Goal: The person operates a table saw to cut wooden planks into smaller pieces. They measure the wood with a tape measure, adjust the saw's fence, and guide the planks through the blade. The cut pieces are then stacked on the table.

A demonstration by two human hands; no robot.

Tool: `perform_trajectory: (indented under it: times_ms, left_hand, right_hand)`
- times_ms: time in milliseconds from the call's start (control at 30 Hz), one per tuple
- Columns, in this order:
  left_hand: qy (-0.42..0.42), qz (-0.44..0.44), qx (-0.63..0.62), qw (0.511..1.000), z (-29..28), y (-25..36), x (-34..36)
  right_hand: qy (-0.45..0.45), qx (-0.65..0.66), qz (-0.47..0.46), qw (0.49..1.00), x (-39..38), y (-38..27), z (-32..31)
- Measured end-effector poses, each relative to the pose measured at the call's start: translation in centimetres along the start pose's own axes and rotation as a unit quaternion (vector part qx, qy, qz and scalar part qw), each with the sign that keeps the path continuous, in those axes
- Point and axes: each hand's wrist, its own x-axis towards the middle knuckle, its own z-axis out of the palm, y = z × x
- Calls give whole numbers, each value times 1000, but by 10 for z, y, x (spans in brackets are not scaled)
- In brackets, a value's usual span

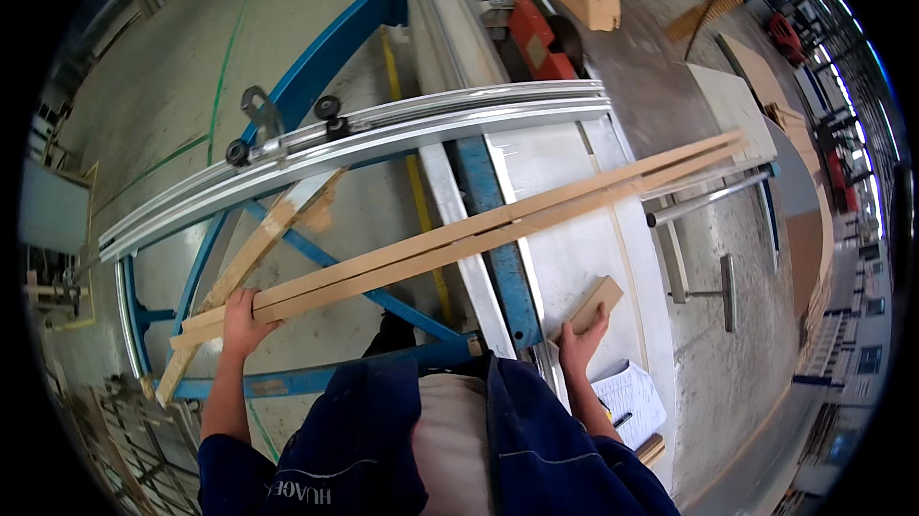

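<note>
My left hand (247,325) grips the left end of two long, narrow light-wood strips (459,235), which lie slanting across the blue machine frame (316,248) and the pale metal table (550,171). Beneath their left end a rougher wooden beam (258,253) runs diagonally. My right hand (582,339) is closed on a short wooden block (597,302) over the table. Below my right hand lies a sheet of paper (627,399) with a dark pen on it.
An aluminium rail (402,123) with rollers (327,106) crosses the frame beyond the strips. A red machine part (536,37) sits at the far end. Wooden panels (728,104), a metal bar (708,192) and red vehicles (785,37) are to the right.
</note>
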Motion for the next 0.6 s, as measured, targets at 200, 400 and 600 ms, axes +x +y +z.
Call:
perform_trajectory:
  times_ms: [200, 400, 600]
  left_hand:
    - [102, 71, 7, 992, 40, 57, 44]
    - [132, 110, -13, 985, 72, 158, 165]
    - [139, 105, -58, 983, 98, 260, 226]
  right_hand:
    - [-6, 4, -5, 1000, 0, 6, -3]
    - [-40, 56, -13, 998, -6, -3, -3]
    - [-63, 41, 0, 997, -2, 2, -8]
